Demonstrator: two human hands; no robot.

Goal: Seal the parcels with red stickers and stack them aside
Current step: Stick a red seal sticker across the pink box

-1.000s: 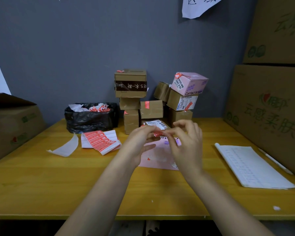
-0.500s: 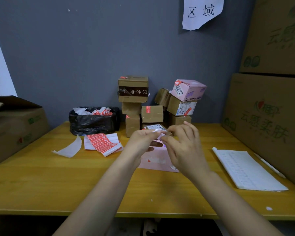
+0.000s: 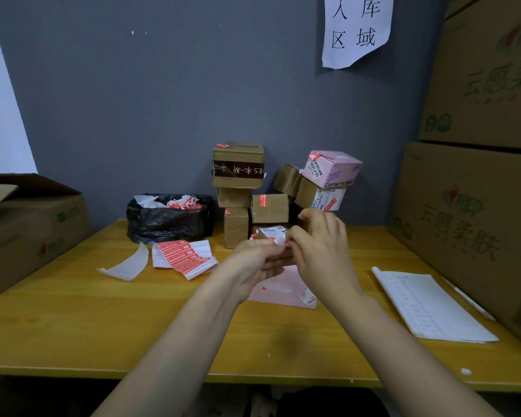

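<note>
My left hand (image 3: 254, 260) and my right hand (image 3: 319, 251) meet above the middle of the table, fingertips pinching a small sticker with white backing (image 3: 280, 240) between them. Under the hands lies a flat pink parcel (image 3: 283, 291), partly hidden. Behind them stands a pile of small brown parcels (image 3: 269, 207), several with red stickers, and a pink box (image 3: 331, 170) on top at the right. A sheet of red stickers (image 3: 182, 257) lies left of the hands.
A black bag of sticker scraps (image 3: 169, 219) sits at the back left, a peeled white backing strip (image 3: 127, 264) in front of it. A paper pad (image 3: 430, 305) and pen (image 3: 466, 299) lie right. Big cartons stand at the left (image 3: 33, 227) and right (image 3: 469, 224).
The hands have stayed together at the sticker, shifting slightly up and right. The red of the sticker seen a second ago is now mostly hidden; white backing shows at the fingertips.
</note>
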